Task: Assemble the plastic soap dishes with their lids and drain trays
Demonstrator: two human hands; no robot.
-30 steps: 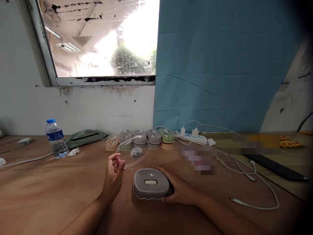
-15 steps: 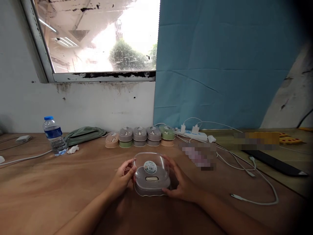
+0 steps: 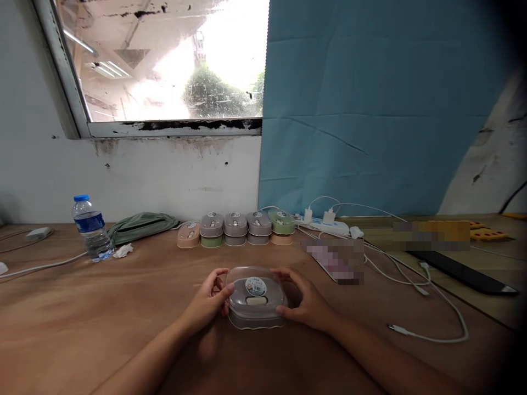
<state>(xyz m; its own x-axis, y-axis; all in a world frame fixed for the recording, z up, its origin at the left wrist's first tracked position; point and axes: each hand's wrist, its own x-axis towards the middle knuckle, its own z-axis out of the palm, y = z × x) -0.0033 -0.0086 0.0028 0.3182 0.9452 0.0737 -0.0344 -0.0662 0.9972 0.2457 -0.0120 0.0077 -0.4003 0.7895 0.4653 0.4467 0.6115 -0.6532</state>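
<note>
In front of me on the table is a grey oval box (image 3: 257, 322) with a light oblong handle or latch on top. A clear plastic lid (image 3: 240, 281) with a round printed label sits over it, low and nearly level. My left hand (image 3: 213, 299) grips the lid's left side, thumb on the near left rim. On the opposite side, my right hand (image 3: 309, 303) holds the lid with its fingers at the far right corner and its thumb at the near right edge. Whether the lid is fully seated all round cannot be made out.
Several similar grey, green and pinkish boxes (image 3: 235, 225) stand by the wall, most stacked in twos. A water bottle (image 3: 91, 230) and a green pouch (image 3: 144, 226) are at left. White cables (image 3: 436, 341), a power strip (image 3: 340, 227) and a blurred flat object (image 3: 333, 262) lie right.
The clear lid has come down from a raised, tilted position onto the grey box. Both hands have moved with it, keeping their hold on its sides.
</note>
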